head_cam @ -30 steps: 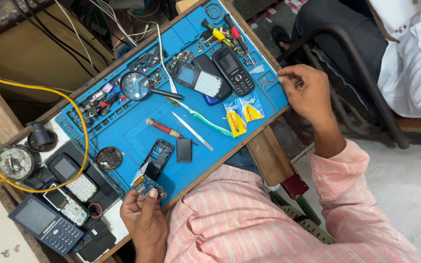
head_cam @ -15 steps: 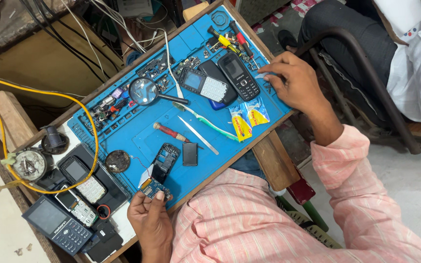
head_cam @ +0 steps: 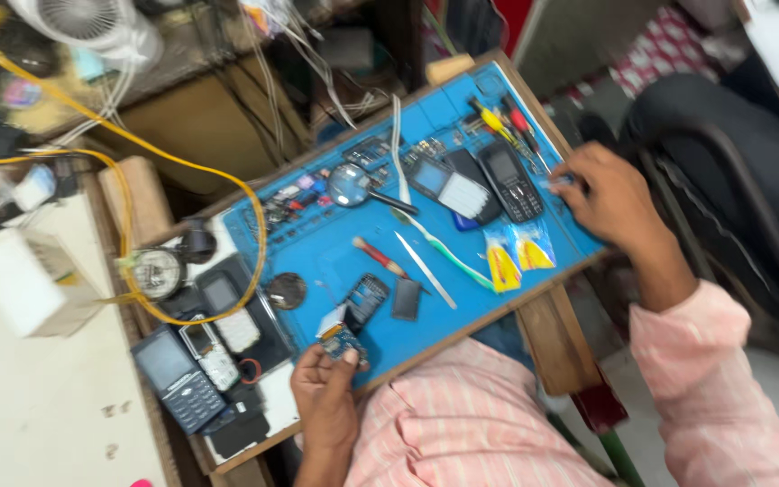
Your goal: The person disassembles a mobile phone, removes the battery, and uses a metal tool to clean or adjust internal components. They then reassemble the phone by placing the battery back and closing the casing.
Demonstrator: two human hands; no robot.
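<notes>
R hand (head_cam: pixel 613 200) has moved since a sec ago: from off the far edge of the blue silicone repair mat (head_cam: pixel 462 311) onto its far R corner, now next to the black keypad phone (head_cam: pixel 512 183) and the row of red/yellow-handled screwdrivers (head_cam: pixel 508 126). Looks like it's picking at sth small there; fingers curled down, blur hides whether they grip anything – can't tell. Arm stretched out, pink sleeve at elbow. L hand (head_cam: pixel 326 397) has barely moved: pinches a small blue-green circuit board (head_cam: pixel 340 343) w/ thumb + fingers at the mat's near edge, touching the opened black phone body (head_cam: pixel 365 299). So the board stays put, held low by the lap.
</notes>
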